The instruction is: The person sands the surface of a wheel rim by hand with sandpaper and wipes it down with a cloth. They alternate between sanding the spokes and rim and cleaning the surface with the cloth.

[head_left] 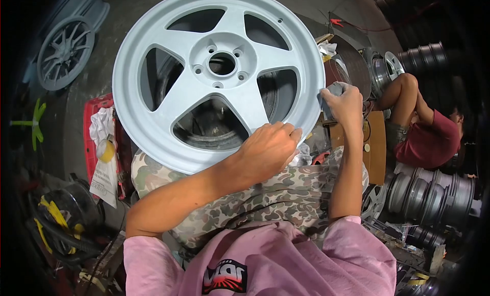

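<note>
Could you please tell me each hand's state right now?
Left hand: curled on the five-spoke wheel; grip cannot be told.
Right hand: closed, holding a grey pad.

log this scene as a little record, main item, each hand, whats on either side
main item: pale grey five-spoke wheel, face up, lower edge over the lap
left hand: left hand on the wheel's near rim, fingers bent; grip unclear
right hand: right hand holding a dark grey pad at the rim's right edge
left side: red tray with white cloth
right side: another person in a dark red top; more wheels
</note>
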A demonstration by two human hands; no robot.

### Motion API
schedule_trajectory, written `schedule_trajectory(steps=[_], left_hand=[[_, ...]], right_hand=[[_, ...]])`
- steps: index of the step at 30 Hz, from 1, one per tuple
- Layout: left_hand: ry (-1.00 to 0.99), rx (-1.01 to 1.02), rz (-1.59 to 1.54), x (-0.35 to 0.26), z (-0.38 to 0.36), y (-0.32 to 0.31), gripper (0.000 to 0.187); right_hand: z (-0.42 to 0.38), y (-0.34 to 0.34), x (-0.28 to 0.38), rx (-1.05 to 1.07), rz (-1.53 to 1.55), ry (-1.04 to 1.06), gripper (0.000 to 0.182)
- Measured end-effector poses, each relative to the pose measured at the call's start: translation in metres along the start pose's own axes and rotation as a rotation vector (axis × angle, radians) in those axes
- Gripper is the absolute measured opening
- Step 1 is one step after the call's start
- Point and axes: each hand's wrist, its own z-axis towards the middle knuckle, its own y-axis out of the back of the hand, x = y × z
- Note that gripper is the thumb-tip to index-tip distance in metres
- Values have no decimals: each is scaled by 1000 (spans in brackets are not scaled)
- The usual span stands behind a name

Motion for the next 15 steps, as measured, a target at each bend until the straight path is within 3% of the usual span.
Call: schedule_trajectory(steps=[4,12,15], left_hand=[[-19,-12,31,-1,-1,0,48],[-5,9,29,-2,-1,-1,47],[-25,-44,21,0,-1,-1,47]], right_hand=[[20,-12,-13,-71,44,67,62],[5,2,-9,102,84,-61,56],[36,-11,-16,-19,32,60,51]])
